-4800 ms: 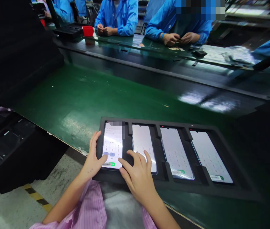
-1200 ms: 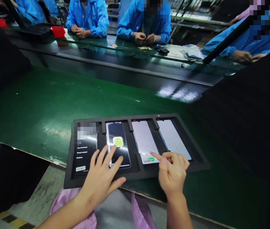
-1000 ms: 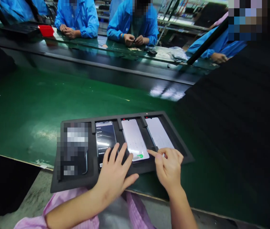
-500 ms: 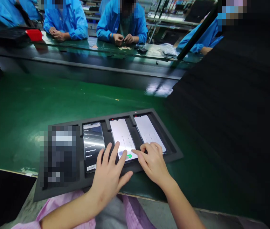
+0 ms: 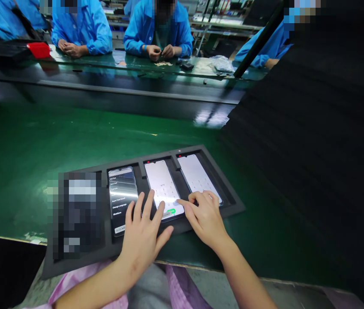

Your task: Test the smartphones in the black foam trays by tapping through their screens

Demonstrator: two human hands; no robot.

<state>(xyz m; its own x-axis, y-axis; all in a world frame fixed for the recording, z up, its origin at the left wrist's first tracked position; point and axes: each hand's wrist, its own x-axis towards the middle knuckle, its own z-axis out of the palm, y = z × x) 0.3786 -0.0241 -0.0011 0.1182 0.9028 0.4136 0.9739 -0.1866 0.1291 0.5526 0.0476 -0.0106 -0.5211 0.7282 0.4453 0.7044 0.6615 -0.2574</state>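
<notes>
A dark foam tray (image 5: 175,229) with recesses lies on the green table, and phones sit face up in it. My left hand (image 5: 139,244) is open, fingers spread over the gap between a phone with a black menu screen (image 5: 122,189) and the middle phone with a white dialer screen (image 5: 160,176). The middle phone's screen shows number keys and a green button. My right hand (image 5: 206,216) points its index finger at that phone's right edge, its other fingers curled. Behind the right hand is another white-screened phone (image 5: 197,171), partly covered. Neither hand holds anything.
A pixelated patch (image 5: 80,214) hides the tray's left recess. Across the green table (image 5: 72,133) runs a raised ledge (image 5: 104,88); beyond it, people in blue coats work with their hands. A red bin (image 5: 39,50) stands far left. Black cloth (image 5: 313,150) hangs at right.
The view has shifted slightly, so the tray and phones appear a little further left. My left hand stays spread over the phones; my right index finger remains at the middle phone.
</notes>
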